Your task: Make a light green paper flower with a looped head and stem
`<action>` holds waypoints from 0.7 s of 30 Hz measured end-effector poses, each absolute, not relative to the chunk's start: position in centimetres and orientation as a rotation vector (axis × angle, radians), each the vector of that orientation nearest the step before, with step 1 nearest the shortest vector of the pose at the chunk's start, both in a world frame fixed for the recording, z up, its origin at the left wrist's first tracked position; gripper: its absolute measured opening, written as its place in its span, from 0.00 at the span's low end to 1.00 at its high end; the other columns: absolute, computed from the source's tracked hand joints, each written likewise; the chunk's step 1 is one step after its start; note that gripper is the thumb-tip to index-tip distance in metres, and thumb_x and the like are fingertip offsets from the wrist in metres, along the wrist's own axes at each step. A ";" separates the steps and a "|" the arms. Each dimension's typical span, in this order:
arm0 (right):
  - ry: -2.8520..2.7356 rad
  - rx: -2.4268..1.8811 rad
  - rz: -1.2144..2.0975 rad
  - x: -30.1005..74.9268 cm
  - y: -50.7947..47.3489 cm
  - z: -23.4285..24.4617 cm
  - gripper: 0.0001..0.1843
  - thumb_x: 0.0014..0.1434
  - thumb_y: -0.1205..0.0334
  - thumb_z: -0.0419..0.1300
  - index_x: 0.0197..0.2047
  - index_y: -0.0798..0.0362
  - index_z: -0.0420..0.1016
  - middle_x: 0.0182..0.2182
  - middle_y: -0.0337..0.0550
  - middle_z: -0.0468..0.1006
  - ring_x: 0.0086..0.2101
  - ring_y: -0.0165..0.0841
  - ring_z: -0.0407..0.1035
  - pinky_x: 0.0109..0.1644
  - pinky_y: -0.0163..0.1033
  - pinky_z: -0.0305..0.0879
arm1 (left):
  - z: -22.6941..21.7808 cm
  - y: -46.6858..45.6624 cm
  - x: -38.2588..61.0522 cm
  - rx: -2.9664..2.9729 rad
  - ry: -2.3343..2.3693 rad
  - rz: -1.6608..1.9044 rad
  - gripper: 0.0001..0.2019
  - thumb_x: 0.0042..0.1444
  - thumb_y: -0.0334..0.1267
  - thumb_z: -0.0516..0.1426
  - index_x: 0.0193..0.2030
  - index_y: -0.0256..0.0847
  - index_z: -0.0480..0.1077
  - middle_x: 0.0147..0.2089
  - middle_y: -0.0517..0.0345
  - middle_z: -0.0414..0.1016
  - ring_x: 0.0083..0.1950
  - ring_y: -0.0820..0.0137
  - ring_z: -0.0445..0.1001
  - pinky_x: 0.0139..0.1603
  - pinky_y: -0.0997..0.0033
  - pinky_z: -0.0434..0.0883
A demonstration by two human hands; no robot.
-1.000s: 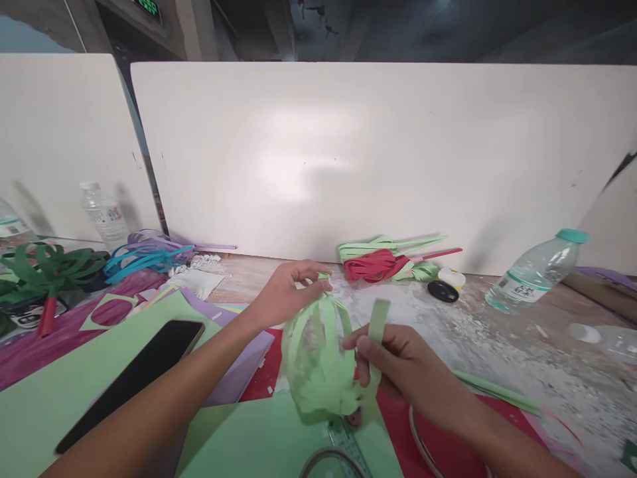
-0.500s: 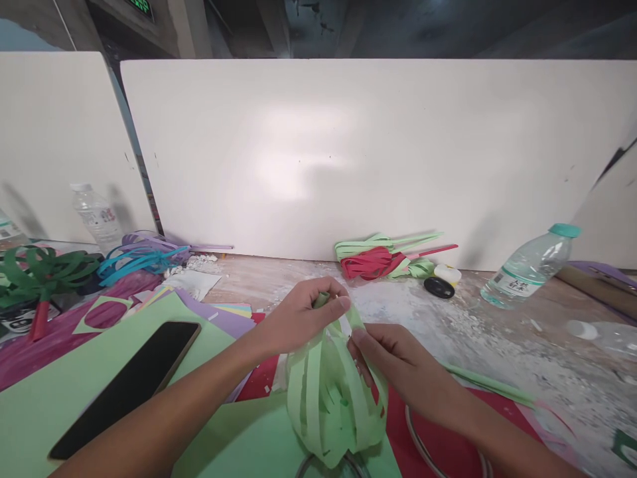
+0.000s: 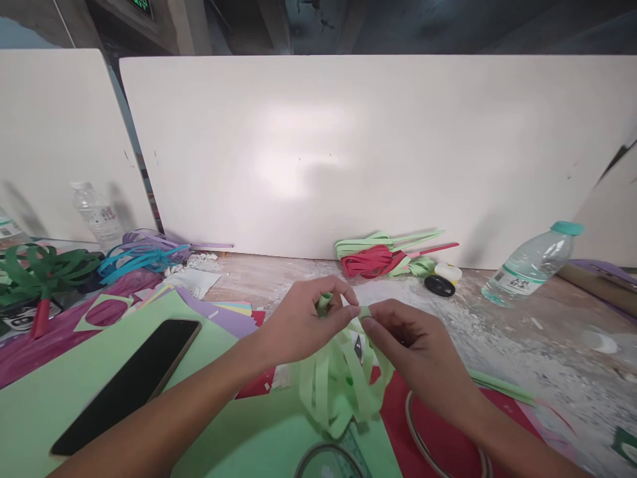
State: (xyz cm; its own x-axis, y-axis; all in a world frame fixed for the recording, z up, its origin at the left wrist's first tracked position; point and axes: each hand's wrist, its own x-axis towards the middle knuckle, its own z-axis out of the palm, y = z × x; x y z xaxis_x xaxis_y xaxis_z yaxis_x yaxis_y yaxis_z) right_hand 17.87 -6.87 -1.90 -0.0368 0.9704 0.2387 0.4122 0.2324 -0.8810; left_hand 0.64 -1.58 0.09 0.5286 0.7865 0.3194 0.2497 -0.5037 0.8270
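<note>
Light green paper strips (image 3: 322, 385) hang in loops below my hands, joined into one cut paper piece. My left hand (image 3: 311, 315) is closed around the top of this piece, and a small rolled green end shows between its fingers. Beside it, my right hand (image 3: 405, 338) pinches a strip near the left fingertips; the two hands are almost touching. Under the strips lie a green paper sheet (image 3: 249, 438) and a red paper sheet (image 3: 398, 405). A grey ring-shaped rim (image 3: 303, 458) and another ring (image 3: 412, 425) show near the bottom edge.
A black phone (image 3: 129, 385) lies at left on green paper. Finished-looking paper loops in dark green (image 3: 50, 265), blue (image 3: 142, 260) and red (image 3: 371, 261) lie farther back. A tilted water bottle (image 3: 532, 265) is at right. A white board (image 3: 373, 153) closes off the back.
My right hand has moved up and slightly right, bringing a strip to my left fingertips. The hanging strips have risen, uncovering more of the ring below.
</note>
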 end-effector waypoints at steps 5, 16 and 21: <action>-1.659 -1.348 0.668 18.0 -7.0 -1.8 0.11 0.58 0.54 0.56 0.37 0.51 0.74 0.18 0.33 0.64 0.19 0.26 0.49 0.21 0.33 0.46 | 0.0 -1.5 0.8 2.236 0.863 1.034 0.06 0.55 0.38 0.57 0.36 0.45 0.76 0.24 0.64 0.65 0.28 0.76 0.65 0.29 0.76 0.61; -1.714 -1.322 0.456 18.0 -7.1 -1.7 0.11 0.59 0.56 0.55 0.36 0.52 0.75 0.16 0.32 0.64 0.17 0.25 0.51 0.19 0.32 0.49 | -0.2 -1.4 0.7 2.389 0.754 1.157 0.06 0.53 0.36 0.60 0.36 0.41 0.78 0.22 0.62 0.68 0.29 0.74 0.67 0.32 0.75 0.65; -1.880 -1.264 0.180 18.2 -7.3 -1.5 0.08 0.60 0.61 0.55 0.34 0.50 0.75 0.18 0.33 0.67 0.17 0.25 0.54 0.20 0.31 0.50 | 0.1 -1.4 0.6 2.381 0.766 1.068 0.07 0.52 0.39 0.61 0.35 0.42 0.78 0.23 0.62 0.70 0.29 0.74 0.68 0.31 0.76 0.65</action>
State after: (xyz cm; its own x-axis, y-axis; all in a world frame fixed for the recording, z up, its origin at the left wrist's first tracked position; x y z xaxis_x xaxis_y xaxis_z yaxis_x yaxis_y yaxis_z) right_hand 18.18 -7.31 -1.50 -0.1365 0.8175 0.5595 0.6965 0.4809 -0.5327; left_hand 0.56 -1.38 0.13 0.5537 0.6322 0.5419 0.3106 -0.7606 0.5701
